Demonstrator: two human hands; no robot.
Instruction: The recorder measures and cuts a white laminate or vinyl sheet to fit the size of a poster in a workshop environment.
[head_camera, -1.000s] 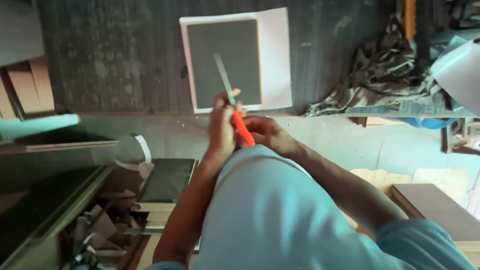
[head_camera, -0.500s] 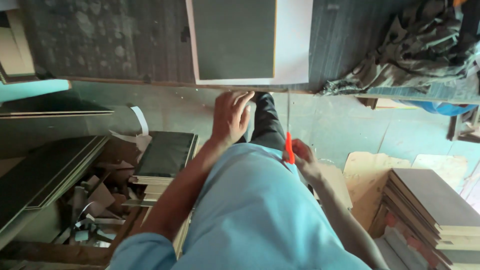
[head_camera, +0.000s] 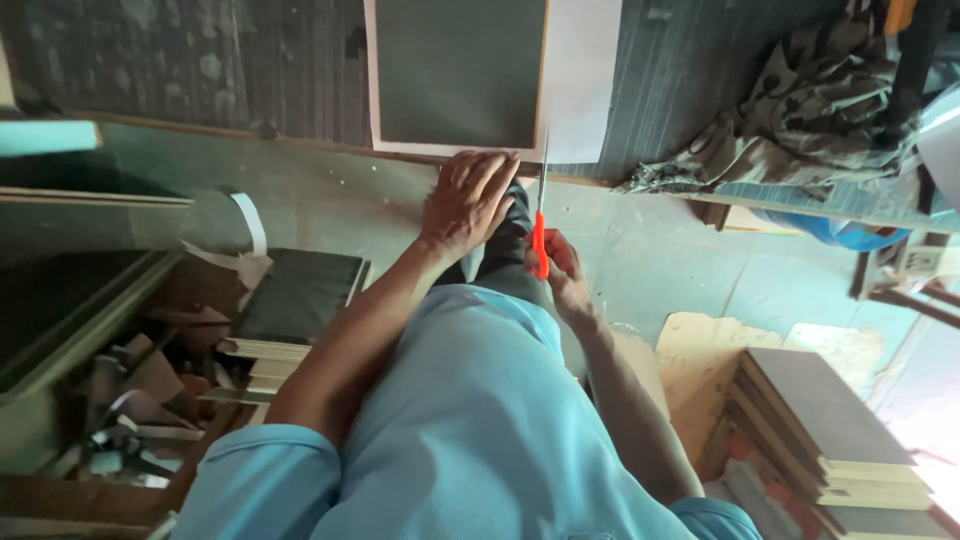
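A: Where are your hands?

B: Your left hand (head_camera: 468, 200) lies flat and open, fingers spread, at the near edge of the dark board (head_camera: 460, 70), gripping nothing. Your right hand (head_camera: 562, 270) is curled around the orange handle of the utility knife (head_camera: 540, 215).

A: And the knife itself?

B: You hold it upright, its thin blade pointing away from you, with the tip at the board's right edge, where the board lies on a white sheet (head_camera: 585, 75). It stands just to the right of your left hand's fingers.

A: What carries the board?

B: The sheet and the board lie on the dark grey table (head_camera: 200, 60) in front of you.

A: What else is near you?

B: A camouflage cloth (head_camera: 790, 120) is bunched at the right of the table. Stacks of boards (head_camera: 830, 430) sit on the floor on your right, with another stack (head_camera: 290, 300) and offcuts (head_camera: 120, 400) on your left.
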